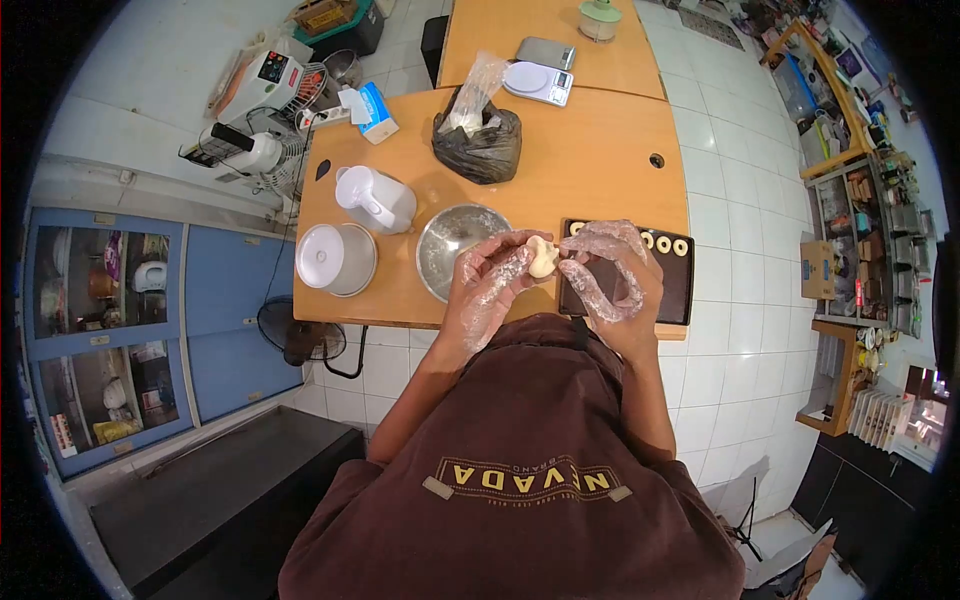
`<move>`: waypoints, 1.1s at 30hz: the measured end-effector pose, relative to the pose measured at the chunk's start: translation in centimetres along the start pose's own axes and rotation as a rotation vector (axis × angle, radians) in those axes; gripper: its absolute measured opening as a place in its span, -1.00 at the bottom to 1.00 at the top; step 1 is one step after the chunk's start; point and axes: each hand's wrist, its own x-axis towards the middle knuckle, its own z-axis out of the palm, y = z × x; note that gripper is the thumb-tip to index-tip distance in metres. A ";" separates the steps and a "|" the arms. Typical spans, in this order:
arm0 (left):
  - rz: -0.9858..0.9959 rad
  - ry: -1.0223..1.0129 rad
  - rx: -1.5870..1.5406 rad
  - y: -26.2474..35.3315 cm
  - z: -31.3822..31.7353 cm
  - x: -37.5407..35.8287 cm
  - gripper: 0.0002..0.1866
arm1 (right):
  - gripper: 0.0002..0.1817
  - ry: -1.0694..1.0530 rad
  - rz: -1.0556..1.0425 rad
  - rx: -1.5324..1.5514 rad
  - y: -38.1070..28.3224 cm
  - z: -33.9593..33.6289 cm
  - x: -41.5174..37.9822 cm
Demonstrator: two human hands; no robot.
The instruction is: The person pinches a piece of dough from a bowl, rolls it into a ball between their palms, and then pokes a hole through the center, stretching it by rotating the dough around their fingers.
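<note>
Between my two flour-dusted hands is a pale lump of dough (543, 257), held up over the table's front edge. My left hand (490, 285) is closed round the dough from its left side. At the dough's right edge, my right hand (612, 275) curls with thumb and fingertips close together; whether it pinches a bit of dough I cannot make out. Behind the right hand lies a dark baking tray (678, 290) with several dough rings (664, 244) along its far side. A steel mixing bowl (432, 250) stands just left of my left hand.
On the wooden table (580, 150) are a white jug (375, 200), a white lidded tub (335, 260), a black plastic bag (480, 150), a kitchen scale (538, 83) and a blue box (376, 113). A fan (305, 330) stands beyond the left edge.
</note>
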 end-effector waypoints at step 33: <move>-0.146 -0.171 0.118 0.7 0.6 0.0 -0.67 | -0.79 -0.158 0.089 0.057 0.2 -0.9 0.9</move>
